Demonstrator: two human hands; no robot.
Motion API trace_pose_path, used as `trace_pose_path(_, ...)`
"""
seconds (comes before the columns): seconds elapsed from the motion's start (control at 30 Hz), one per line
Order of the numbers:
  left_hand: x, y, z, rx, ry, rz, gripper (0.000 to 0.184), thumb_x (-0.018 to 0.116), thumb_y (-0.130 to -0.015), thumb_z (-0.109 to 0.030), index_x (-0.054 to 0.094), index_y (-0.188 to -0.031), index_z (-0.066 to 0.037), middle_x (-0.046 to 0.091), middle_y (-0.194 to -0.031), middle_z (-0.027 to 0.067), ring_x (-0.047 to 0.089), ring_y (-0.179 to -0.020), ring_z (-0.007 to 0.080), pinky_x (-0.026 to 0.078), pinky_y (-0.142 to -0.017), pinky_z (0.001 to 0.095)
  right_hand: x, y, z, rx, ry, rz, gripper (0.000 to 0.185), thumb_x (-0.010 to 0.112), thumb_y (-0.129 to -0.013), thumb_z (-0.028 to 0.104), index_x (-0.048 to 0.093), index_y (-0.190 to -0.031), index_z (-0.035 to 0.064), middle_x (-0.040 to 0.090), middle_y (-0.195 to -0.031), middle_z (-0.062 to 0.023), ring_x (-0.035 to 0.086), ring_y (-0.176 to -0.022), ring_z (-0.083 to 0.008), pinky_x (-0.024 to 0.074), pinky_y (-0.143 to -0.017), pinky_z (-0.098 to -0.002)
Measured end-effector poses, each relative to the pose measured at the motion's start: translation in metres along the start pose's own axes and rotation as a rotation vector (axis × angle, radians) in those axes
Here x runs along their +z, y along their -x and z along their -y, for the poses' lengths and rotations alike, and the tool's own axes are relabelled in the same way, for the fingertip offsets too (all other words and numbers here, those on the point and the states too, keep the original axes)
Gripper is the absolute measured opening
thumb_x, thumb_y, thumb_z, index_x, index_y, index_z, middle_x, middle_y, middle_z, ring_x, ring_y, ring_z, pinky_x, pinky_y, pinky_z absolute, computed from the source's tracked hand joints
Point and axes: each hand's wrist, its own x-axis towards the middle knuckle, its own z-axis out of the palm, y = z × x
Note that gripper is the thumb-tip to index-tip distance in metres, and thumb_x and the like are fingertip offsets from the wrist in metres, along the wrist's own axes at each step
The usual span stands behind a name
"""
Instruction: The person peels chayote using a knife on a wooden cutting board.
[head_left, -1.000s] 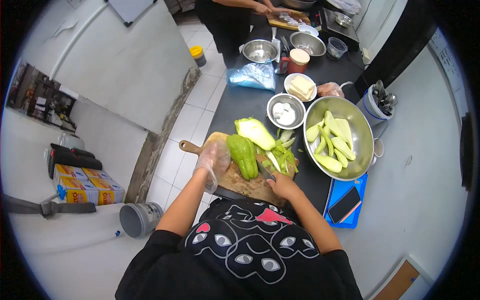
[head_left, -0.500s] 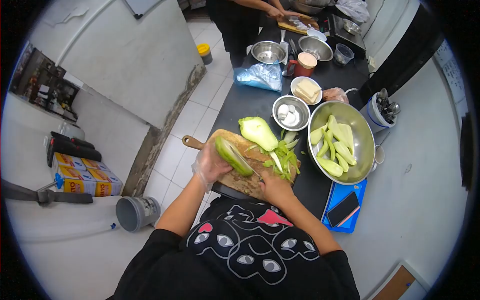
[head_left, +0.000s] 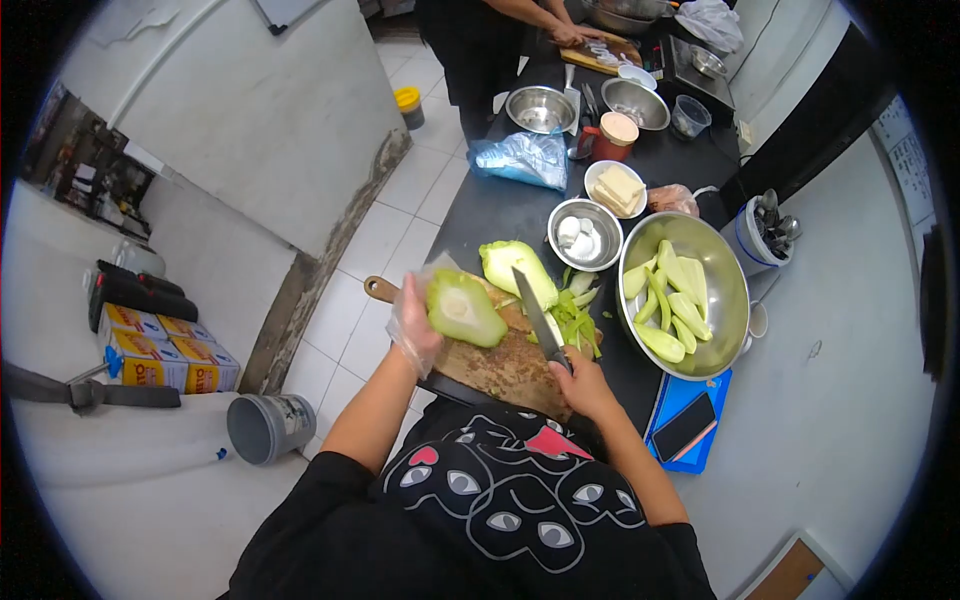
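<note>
My left hand (head_left: 415, 325), in a clear plastic glove, grips half of a green papaya (head_left: 465, 308) over the left side of the wooden chopping board (head_left: 490, 372). Its pale cut face with a whitish middle faces up. My right hand (head_left: 582, 385) is closed on the dark handle of a kitchen knife (head_left: 538, 312). The blade points away from me, apart from the held half. Another pale green papaya piece (head_left: 515, 265) lies at the board's far edge. Green peelings (head_left: 575, 322) are heaped on the board's right side, beyond the knife.
A large steel bowl (head_left: 735, 345) holding peeled wedges stands right of the board. Beyond are a small steel bowl (head_left: 602, 262) with white pieces, a bowl of pale blocks (head_left: 617, 190) and a blue plastic bag (head_left: 520, 158). A phone (head_left: 684, 427) lies near right. Another person's hands (head_left: 570, 35) work at the far end.
The papaya half has turned so its cut face shows upward. The knife, earlier low against the papaya, has moved right and is raised, its blade now in plain view.
</note>
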Motion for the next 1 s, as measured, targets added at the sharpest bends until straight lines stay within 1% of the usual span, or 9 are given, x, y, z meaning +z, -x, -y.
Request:
trace_pose_path(0.13,0.022,0.001,-0.021,0.192,-0.279,0.05,0.063,0.026,-0.094,-0.055,0.05,-0.118,-0.002,0.057,-0.114,0.0139,0.054,-0.108,0.0267,0.041,-0.095,0.0389,0.012,-0.011,-0.005,0.083,-0.389,0.072,0.03,0.046,-0.095,0.026,0.043,-0.119,0.0065,0.066,-0.086,-0.0134,0.051,-0.042,-0.0118,0.0418,-0.039,-0.0267)
trace_pose_path(0.33,0.037,0.018,0.023,0.72,-1.163,0.137,0.063,0.022,-0.095,-0.05,0.058,-0.107,0.0,0.061,-0.105,0.0143,0.057,-0.101,0.026,0.041,-0.093,0.037,0.032,-0.02,0.012,0.299,-1.034,0.09,0.031,0.042,-0.096,0.026,0.038,-0.12,0.0073,0.064,-0.097,-0.0167,0.05,-0.041,-0.0136,0.0439,-0.038,-0.0292)
trace_pose_path(0.43,0.013,0.015,0.053,0.59,-1.189,0.03,0.056,0.024,-0.097,-0.042,0.055,-0.114,0.002,0.061,-0.108,0.0153,0.057,-0.103,0.0256,0.042,-0.093,0.0354,0.032,-0.022,-0.004,0.397,-0.894,-0.045,0.03,0.043,-0.096,0.026,0.038,-0.117,0.0062,0.063,-0.101,-0.0184,0.05,-0.042,-0.014,0.0445,-0.038,-0.0303)
trace_pose_path(0.53,0.017,0.01,0.048,0.579,-0.695,-0.097,0.053,0.024,-0.098,-0.039,0.052,-0.116,0.002,0.062,-0.106,0.0139,0.059,-0.1,0.0239,0.044,-0.089,0.0333,0.018,-0.016,-0.024,0.236,-0.509,-0.063,0.029,0.045,-0.095,0.026,0.04,-0.115,0.0056,0.064,-0.099,-0.0153,0.054,-0.046,-0.0128,0.0451,-0.039,-0.0308)
trace_pose_path(0.57,0.02,0.011,0.037,0.626,-0.828,-0.116,0.052,0.025,-0.098,-0.038,0.051,-0.117,0.002,0.062,-0.105,0.0132,0.059,-0.099,0.0229,0.045,-0.088,0.0327,0.014,-0.016,-0.031,0.216,-0.265,-0.115,0.03,0.048,-0.093,0.026,0.043,-0.115,0.0046,0.065,-0.087,-0.0202,0.063,-0.057,-0.0284,0.0497,-0.048,-0.0415)
trace_pose_path(0.67,-0.002,0.007,-0.005,0.658,-1.162,-0.208,0.048,0.027,-0.099,-0.037,0.051,-0.117,0.0,0.063,-0.104,0.0128,0.06,-0.097,0.0237,0.046,-0.086,0.0327,0.005,0.0,-0.038,-0.167,0.224,-0.355,0.031,0.049,-0.091,0.022,0.045,-0.116,0.0041,0.062,-0.084,-0.0267,0.062,-0.071,-0.0426,0.0491,-0.062,-0.0495)
trace_pose_path(0.83,-0.034,-0.001,-0.02,0.227,-1.481,-0.409,0.048,0.035,-0.094,-0.042,0.057,-0.113,-0.004,0.062,-0.107,0.0165,0.059,-0.1,0.0313,0.043,-0.088,0.0367,0.003,0.022,-0.001,-0.112,0.254,-0.033,0.041,0.049,-0.089,0.018,0.037,-0.127,0.0092,0.06,-0.087,-0.0303,0.057,-0.082,-0.0476,0.0441,-0.074,-0.0535)
trace_pose_path(0.93,-0.042,-0.01,-0.009,0.214,-1.364,-0.437,0.032,0.047,-0.09,-0.03,0.06,-0.106,-0.005,0.064,-0.094,0.0078,0.06,-0.086,0.0156,0.047,-0.077,0.0277,0.018,0.025,0.013,-0.213,0.314,0.046,0.052,0.046,-0.089,0.015,0.027,-0.138,0.0159,0.06,-0.085,-0.0299,0.059,-0.081,-0.0457,0.0437,-0.075,-0.0533)
trace_pose_path(1.0,-0.039,-0.015,-0.007,0.301,-1.371,-0.391,0.034,0.048,-0.09,-0.03,0.06,-0.109,-0.005,0.064,-0.097,0.0094,0.06,-0.09,0.0192,0.047,-0.08,0.0295,0.025,0.019,0.014,-0.31,0.353,0.075,0.057,0.045,-0.089,0.014,0.023,-0.141,0.0182,0.06,-0.084,-0.0295,0.059,-0.08,-0.045,0.0441,-0.075,-0.053)
